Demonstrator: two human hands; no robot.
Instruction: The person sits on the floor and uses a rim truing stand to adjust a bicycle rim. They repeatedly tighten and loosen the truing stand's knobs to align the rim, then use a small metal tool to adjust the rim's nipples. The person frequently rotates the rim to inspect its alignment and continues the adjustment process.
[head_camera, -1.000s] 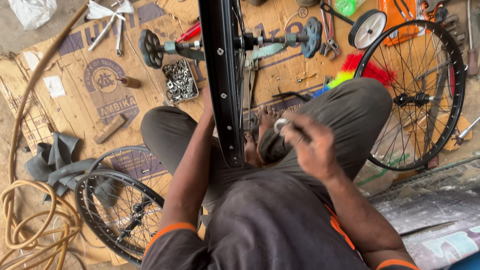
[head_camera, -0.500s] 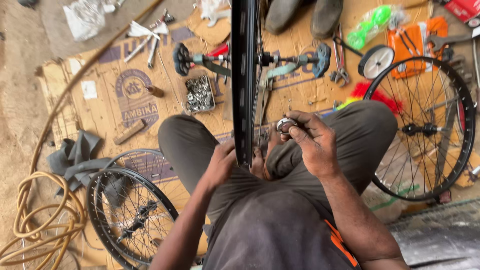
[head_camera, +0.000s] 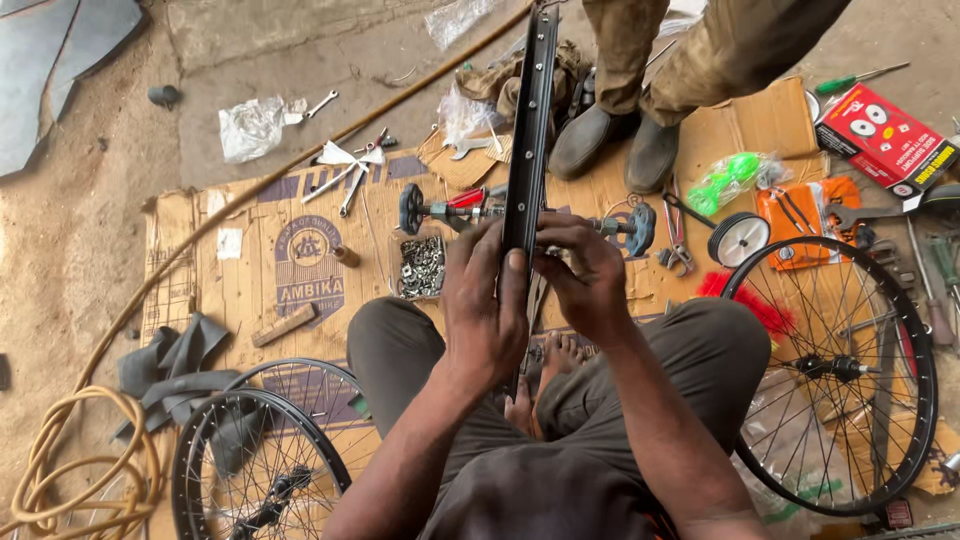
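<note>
— Both hands are on it now: the left hand (head_camera: 487, 300) is wrapped round the black rim (head_camera: 527, 140), and the right hand (head_camera: 585, 280), which pinched a small part a moment ago, has closed on its other side.

— So the rim's upright over the lap, steadied?

— Looks so.

rim top: the black bicycle rim (head_camera: 527, 150) runs out of the frame at the upper edge.
rim lower part: hidden behind the left hand (head_camera: 487, 305) and right hand (head_camera: 585, 275).
fingertips: what the right hand pinches at the rim is too small to tell.
standing person: only shoes (head_camera: 615, 140) and trouser legs show.
spoked wheel at left (head_camera: 255, 460): cut by the bottom edge.
tray of small parts (head_camera: 423, 266): pieces too small to tell apart.
</note>
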